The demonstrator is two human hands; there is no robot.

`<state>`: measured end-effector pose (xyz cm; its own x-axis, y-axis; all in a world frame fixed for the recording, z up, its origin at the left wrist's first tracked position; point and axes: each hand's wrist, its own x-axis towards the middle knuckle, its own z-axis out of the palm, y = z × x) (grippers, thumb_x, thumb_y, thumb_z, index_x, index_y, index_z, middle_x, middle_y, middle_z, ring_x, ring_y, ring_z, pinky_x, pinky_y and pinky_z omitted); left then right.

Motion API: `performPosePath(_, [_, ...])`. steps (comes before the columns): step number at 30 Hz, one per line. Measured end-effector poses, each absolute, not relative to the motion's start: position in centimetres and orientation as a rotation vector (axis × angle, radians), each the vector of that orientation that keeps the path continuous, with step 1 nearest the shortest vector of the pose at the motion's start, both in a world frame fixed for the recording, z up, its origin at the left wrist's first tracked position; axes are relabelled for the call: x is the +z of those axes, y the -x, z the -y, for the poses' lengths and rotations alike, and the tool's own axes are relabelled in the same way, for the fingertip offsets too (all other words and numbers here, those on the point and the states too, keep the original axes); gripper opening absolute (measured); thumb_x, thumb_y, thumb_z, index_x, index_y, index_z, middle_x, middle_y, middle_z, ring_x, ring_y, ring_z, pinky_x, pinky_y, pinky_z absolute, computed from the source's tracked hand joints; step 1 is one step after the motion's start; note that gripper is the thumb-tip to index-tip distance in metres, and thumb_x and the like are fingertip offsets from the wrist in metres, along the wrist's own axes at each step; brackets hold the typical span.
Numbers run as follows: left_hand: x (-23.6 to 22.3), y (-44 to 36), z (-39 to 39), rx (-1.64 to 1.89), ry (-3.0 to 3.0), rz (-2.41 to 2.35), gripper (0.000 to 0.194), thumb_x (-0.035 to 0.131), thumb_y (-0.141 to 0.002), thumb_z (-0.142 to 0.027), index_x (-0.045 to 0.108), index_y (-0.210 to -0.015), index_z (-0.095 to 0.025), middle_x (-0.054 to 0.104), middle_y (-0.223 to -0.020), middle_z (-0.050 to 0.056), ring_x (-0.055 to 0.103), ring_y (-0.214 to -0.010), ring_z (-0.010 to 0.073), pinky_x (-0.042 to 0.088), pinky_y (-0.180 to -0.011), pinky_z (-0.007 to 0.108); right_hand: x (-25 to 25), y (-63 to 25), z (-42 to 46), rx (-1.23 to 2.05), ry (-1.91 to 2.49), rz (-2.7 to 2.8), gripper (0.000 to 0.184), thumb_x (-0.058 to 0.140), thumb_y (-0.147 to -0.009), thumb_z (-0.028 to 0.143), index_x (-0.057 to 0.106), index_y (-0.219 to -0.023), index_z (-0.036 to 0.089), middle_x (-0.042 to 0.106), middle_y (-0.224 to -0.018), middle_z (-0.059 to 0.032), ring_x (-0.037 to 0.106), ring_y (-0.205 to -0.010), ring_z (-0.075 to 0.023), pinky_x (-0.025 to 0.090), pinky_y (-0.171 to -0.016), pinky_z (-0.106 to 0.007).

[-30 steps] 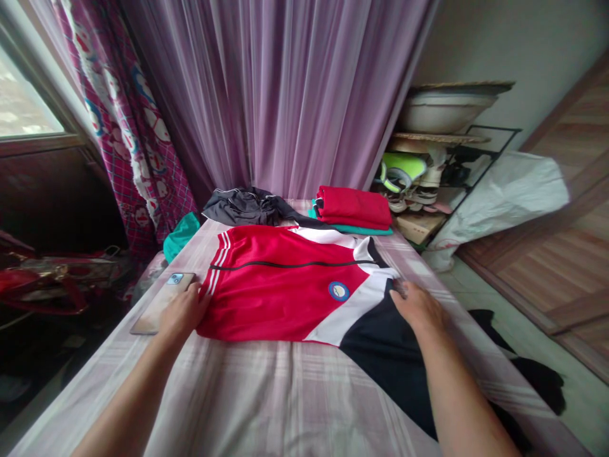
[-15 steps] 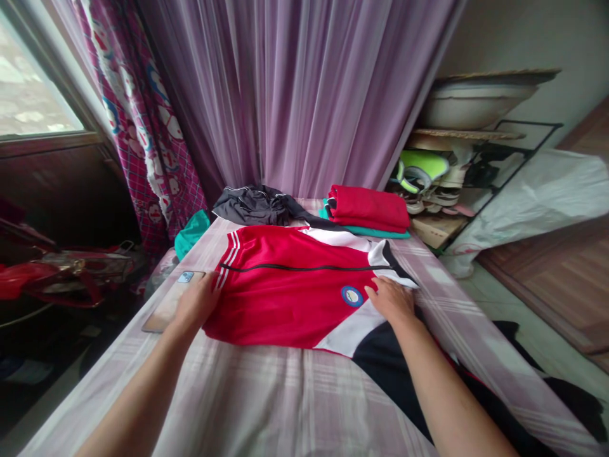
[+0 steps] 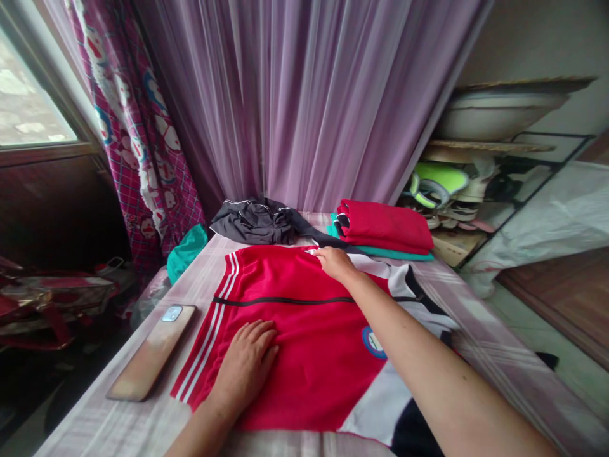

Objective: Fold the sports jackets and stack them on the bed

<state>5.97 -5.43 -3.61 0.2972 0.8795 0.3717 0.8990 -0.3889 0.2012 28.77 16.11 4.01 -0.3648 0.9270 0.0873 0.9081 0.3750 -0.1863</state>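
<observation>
A red, white and black zip jacket [image 3: 304, 355] lies spread on its side across the checked bedsheet, its striped hem to the left and its collar to the right. Flat on the red front, near the hem, rests my left hand [image 3: 247, 362], fingers stretched out. My right hand [image 3: 335, 263] reaches over to the far edge, where its closed fingers pinch the jacket by the white patch near the sleeve. That forearm partly covers the round blue badge [image 3: 373, 343]. Left of the hem is a smartphone [image 3: 152, 355], face down.
At the back lie a crumpled dark garment [image 3: 257, 222] and a folded red and green stack [image 3: 387, 225]. Purple curtains [image 3: 304, 101] hang behind. To the right stands a shoe rack [image 3: 537, 149] beside a white plastic bag [image 3: 556, 216]; a teal bag [image 3: 187, 252] is at the left edge.
My left hand has moved from the hem's edge onto the red front. My right hand has left the collar side for the far edge. The view has shifted closer to the jacket.
</observation>
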Motion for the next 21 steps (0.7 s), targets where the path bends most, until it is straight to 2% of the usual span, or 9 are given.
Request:
performPosePath(4, [-4.9,-5.5,5.9,-0.67,2.377,1.603,0.032,0.054,-0.094,-0.037,0.063,-0.122,-0.025,0.067,-0.13,0.005,0.062,-0.12,0.023,0.052,-0.103,0.046,3.0,-25.4,-21.3,0.175,1.689,2.511,0.038,0.048,-0.092,0.021,0.071,-0.121,0.028,0.072,-0.121,-0.0043,0.064,-0.113,-0.0211,0.047,-0.097,-0.027])
performPosePath(9, [-5.0,-5.0,5.9,-0.603,2.327,1.427,0.039,0.058,-0.09,-0.04,0.06,-0.127,-0.026,0.066,-0.132,0.003,0.061,-0.121,0.0205,0.053,-0.102,0.036,1.7,-23.4,-25.1,0.189,1.737,2.582,0.028,0.062,-0.086,0.028,0.075,-0.11,0.029,0.074,-0.113,-0.0056,0.066,-0.109,-0.0226,0.049,-0.092,-0.028])
performPosePath(11, [-5.1,-4.9,5.7,-0.589,2.319,1.393,0.039,0.058,-0.09,-0.041,0.061,-0.126,-0.026,0.065,-0.134,0.003,0.06,-0.122,0.0203,0.051,-0.104,0.034,1.3,-23.2,-25.9,0.141,1.775,2.531,0.028,0.056,-0.091,0.032,0.074,-0.112,0.028,0.073,-0.117,-0.0075,0.065,-0.111,-0.023,0.049,-0.093,-0.03])
performPosePath(14, [-5.5,-4.7,5.4,-0.582,2.305,1.362,0.041,0.058,-0.089,-0.041,0.062,-0.127,-0.027,0.064,-0.135,0.003,0.06,-0.122,0.0209,0.05,-0.105,0.034,0.5,-23.6,-26.8,0.06,1.891,2.378,0.039,0.038,-0.099,0.029,0.068,-0.123,0.022,0.067,-0.126,-0.0145,0.065,-0.112,-0.0242,0.05,-0.091,-0.033])
performPosePath(16, [-5.6,-4.7,5.4,-0.58,2.303,1.362,0.041,0.058,-0.089,-0.042,0.062,-0.127,-0.027,0.065,-0.134,0.002,0.062,-0.12,0.0208,0.049,-0.106,0.035,0.0,-23.8,-27.2,0.058,1.954,2.322,0.039,0.038,-0.098,0.027,0.069,-0.121,0.018,0.068,-0.122,-0.0171,0.067,-0.108,-0.0248,0.051,-0.089,-0.033])
performPosePath(18, [-5.7,-4.8,5.3,-0.58,2.303,1.382,0.041,0.058,-0.089,-0.042,0.062,-0.126,-0.028,0.065,-0.134,0.002,0.063,-0.119,0.0205,0.048,-0.107,0.035,-0.2,-23.7,-27.4,0.091,1.941,2.337,0.035,0.044,-0.096,0.026,0.071,-0.117,0.018,0.07,-0.118,-0.0155,0.067,-0.106,-0.024,0.051,-0.088,-0.032])
performPosePath(21, [-5.5,-4.8,5.3,-0.582,2.318,1.413,0.04,0.059,-0.089,-0.043,0.063,-0.126,-0.029,0.067,-0.132,0.001,0.063,-0.118,0.0202,0.048,-0.107,0.036,0.1,-22.9,-27.3,0.151,1.785,2.432,0.033,0.049,-0.094,0.027,0.071,-0.119,0.023,0.071,-0.12,-0.008,0.066,-0.109,-0.0204,0.049,-0.092,-0.028])
